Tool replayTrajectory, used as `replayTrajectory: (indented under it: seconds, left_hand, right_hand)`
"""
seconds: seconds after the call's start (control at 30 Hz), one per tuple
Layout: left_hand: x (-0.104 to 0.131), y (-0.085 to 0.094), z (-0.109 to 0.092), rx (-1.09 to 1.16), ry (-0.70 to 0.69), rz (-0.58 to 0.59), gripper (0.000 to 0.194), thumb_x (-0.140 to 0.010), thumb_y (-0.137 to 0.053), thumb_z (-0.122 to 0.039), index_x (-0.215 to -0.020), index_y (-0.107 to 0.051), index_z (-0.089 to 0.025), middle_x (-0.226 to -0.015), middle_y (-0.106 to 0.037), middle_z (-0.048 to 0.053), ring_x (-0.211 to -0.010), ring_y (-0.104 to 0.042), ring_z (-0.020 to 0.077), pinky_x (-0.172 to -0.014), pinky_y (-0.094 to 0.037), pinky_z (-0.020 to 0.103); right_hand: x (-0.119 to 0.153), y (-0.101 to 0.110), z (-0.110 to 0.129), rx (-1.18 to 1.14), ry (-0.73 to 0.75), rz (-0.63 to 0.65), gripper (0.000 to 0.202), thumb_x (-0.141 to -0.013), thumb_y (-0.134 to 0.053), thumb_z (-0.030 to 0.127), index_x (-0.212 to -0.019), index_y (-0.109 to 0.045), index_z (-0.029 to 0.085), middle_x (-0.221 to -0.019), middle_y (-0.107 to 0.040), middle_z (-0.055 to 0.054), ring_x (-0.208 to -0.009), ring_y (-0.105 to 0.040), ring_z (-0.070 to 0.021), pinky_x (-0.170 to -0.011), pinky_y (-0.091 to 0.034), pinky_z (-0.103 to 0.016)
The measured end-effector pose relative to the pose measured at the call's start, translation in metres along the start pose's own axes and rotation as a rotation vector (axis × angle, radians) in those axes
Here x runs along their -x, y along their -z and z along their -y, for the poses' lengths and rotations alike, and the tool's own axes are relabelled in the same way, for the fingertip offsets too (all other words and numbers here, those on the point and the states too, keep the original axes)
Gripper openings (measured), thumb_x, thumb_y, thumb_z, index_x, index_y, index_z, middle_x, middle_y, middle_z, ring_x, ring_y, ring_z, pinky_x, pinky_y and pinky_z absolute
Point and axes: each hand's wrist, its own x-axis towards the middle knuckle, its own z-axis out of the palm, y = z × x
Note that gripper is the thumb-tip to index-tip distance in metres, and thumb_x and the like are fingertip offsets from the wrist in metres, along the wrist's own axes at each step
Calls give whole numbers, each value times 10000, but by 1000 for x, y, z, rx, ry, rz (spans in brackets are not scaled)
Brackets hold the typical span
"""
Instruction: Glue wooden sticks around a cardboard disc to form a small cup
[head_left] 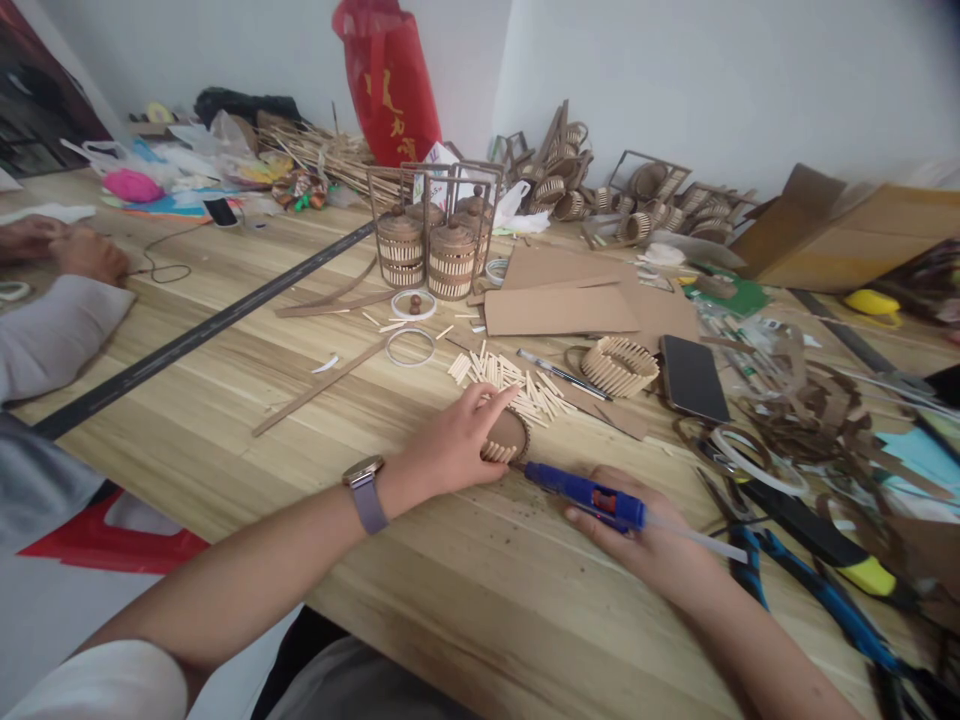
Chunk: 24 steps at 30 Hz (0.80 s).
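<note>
On the table [300, 480], the round base [510, 432] sits just before the stick pile [551, 400], with the glue gun [585, 492] before the pile and to its right. Right of the pile — nearest first — come the pen [566, 375], the stick ring [621, 367], the phone [694, 378] and the strip heap [825, 420]. Cardboard sheets [562, 310] lie behind the pile. Over to its left and behind are two hoops [410, 361], the farther around a bead [415, 304], then the lidded baskets [451, 262].
</note>
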Motion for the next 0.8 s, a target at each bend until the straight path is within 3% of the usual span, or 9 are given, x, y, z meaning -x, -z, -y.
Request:
replayTrajectory:
  seconds: [0.33,0.53,0.6,0.73,0.8]
  left_hand:
    - [0,3,-2,8,10,16,942,-689,-728,-215,-1448,-176,-297,-1335,-384,101,-1215,-454,293,-978,-441,420]
    - [0,5,-2,1,21,45,949,-692,-735,-235,-1452,-167,-269,-1357,-364,115,-1216,-452,296,-967,-451,412]
    - [0,4,-2,8,20,42,944,-694,-728,-227,-1451,-165,-280,-1357,-365,110,-1225,-443,295,-977,-442,418]
    - [0,2,-1,5,9,20,933,-689,-724,-212,-1445,-181,-277,-1340,-376,107,-1229,-435,293,-991,-431,423]
    - [0,1,-1,1,4,17,927,-691,-720,-210,-1443,-183,-273,-1334,-378,107,-1225,-438,294,-988,-434,429]
  right_hand:
    - [0,-1,3,18,5,-37,243,-880,-535,373,-693,-537,217,-653,-573,-20,-614,-591,-173,-563,-470,-275]
    - [6,5,-4,-24,-245,-131,287,-840,-553,454,-680,-543,217,-651,-591,-11,-609,-586,-176,-580,-482,-288]
    - [8,13,-8,-133,-339,-12,320,-816,-565,513,-733,-595,205,-676,-622,-19,-624,-590,-179,-575,-484,-288]
    - [10,28,-12,-432,-418,415,452,-820,-516,611,-740,-630,181,-618,-599,-14,-544,-533,-139,-498,-431,-250]
    - [10,32,-13,-484,-431,519,502,-833,-473,640,-707,-617,177,-602,-587,-16,-535,-525,-130,-488,-415,-240]
